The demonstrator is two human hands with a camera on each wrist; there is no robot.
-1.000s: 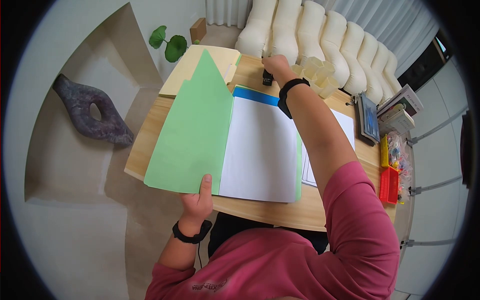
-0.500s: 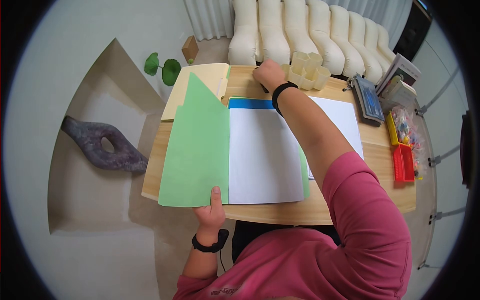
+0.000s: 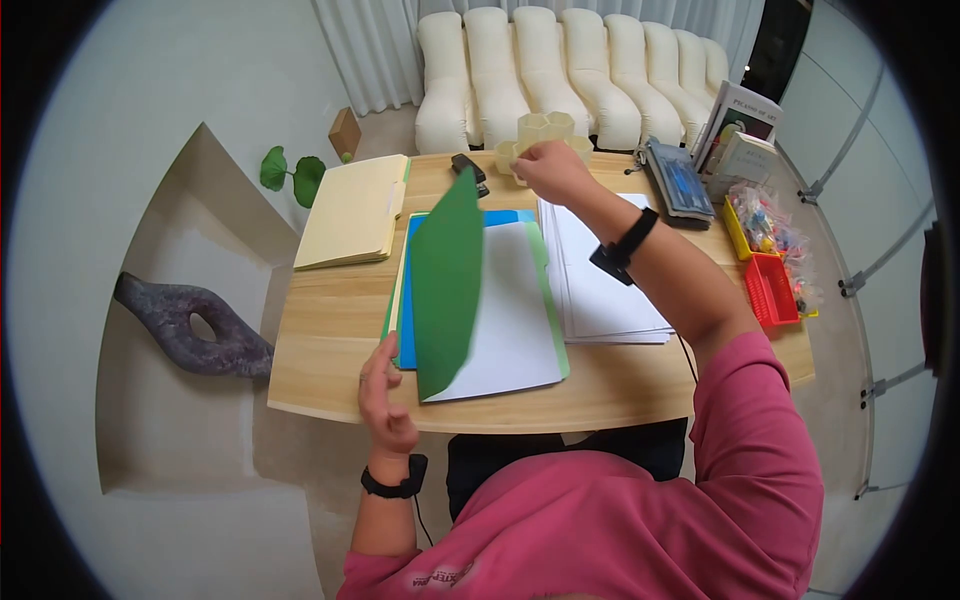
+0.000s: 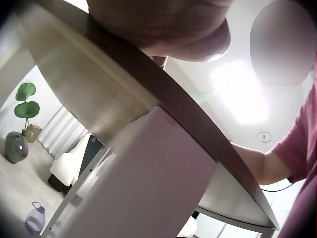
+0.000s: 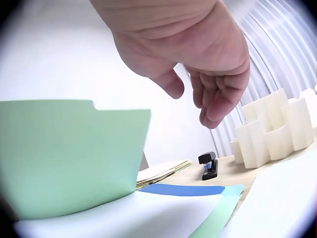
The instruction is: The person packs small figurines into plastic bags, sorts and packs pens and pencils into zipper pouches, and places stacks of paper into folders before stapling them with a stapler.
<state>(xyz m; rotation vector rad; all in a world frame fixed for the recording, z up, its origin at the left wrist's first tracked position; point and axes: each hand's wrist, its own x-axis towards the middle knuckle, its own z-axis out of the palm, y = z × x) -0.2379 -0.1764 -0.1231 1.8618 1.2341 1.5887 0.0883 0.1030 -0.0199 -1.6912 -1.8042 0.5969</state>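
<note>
On the desk, a green folder (image 3: 446, 290) has its cover standing partly raised over white sheets (image 3: 515, 320). A blue folder (image 3: 407, 340) shows beneath it. My left hand (image 3: 388, 405) is at the stack's lower left corner, fingers loosely extended and nothing gripped; in the left wrist view only part of the hand (image 4: 168, 29) shows, by the desk edge. Above the back of the desk hangs my right hand (image 3: 552, 172), its fingers loosely bent around nothing in the right wrist view. A black stapler (image 5: 208, 166) stands behind the folders, to the left of that hand.
Cream hexagonal holders (image 3: 545, 130) stand at the back. Manila folders (image 3: 355, 210) lie to the left, loose white paper (image 3: 605, 280) to the right. Along the right side are a zip pouch (image 3: 678, 180), books (image 3: 738, 125) and a red basket (image 3: 770, 290).
My right hand has come away from the stapler and moved right. My left hand has let go of the green cover, which has swung up from lying flat. The head view has shifted.
</note>
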